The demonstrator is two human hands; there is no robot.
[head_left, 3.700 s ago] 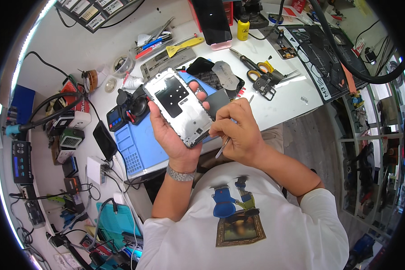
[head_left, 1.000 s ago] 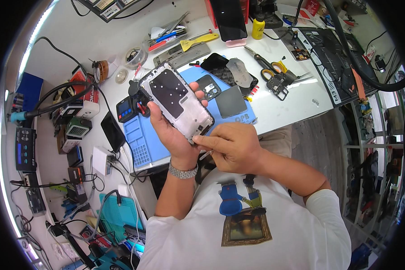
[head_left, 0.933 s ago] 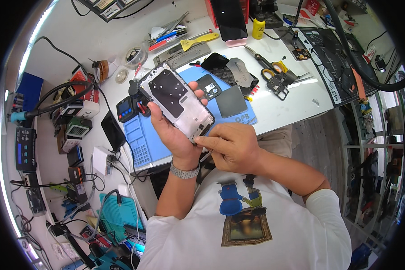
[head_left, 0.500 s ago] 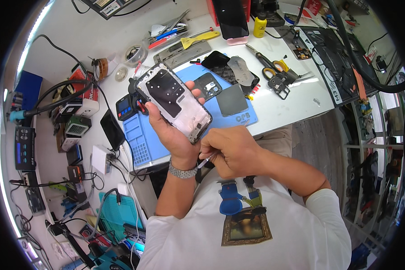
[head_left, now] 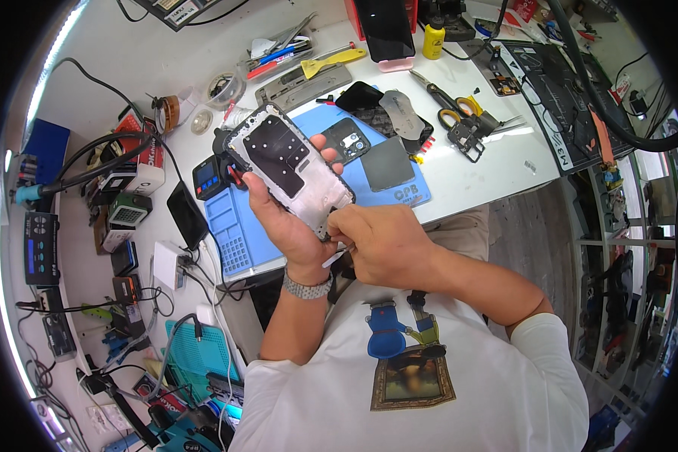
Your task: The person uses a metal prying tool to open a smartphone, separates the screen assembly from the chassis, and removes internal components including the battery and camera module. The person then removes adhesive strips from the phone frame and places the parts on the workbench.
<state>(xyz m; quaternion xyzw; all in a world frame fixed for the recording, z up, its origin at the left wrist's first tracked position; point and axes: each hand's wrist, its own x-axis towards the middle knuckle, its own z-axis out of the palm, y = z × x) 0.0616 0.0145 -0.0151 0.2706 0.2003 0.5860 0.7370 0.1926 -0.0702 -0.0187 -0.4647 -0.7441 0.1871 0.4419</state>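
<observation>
A bare phone frame (head_left: 330, 200), pale with a black patch and small white dots, is tilted in my left hand (head_left: 282, 226). The left thumb lies along one long side and the fingertips come round the other. Closed fingers of my right hand (head_left: 388, 241) touch the frame's lower end. They grip a thin white tool (head_left: 333, 258), mostly hidden by the hand, so its kind and tip cannot be made out. Behind the frame is a blue repair mat (head_left: 309, 124) with a dark phone back cover (head_left: 339, 143) and a flat grey sheet (head_left: 388, 164).
Scissors (head_left: 450, 105), a metal scraper plate (head_left: 401, 117) and a small phone part (head_left: 465, 142) lie right of the mat. Farther back are a yellow scraper (head_left: 331, 62), a yellow bottle (head_left: 434, 39) and a propped-up phone (head_left: 385, 32). Cables and boxes (head_left: 132, 169) crowd the left.
My right hand has moved up and slightly left, and its fingers now meet the frame's lower end. The white tool has shifted with it. My left hand and the frame stay nearly still.
</observation>
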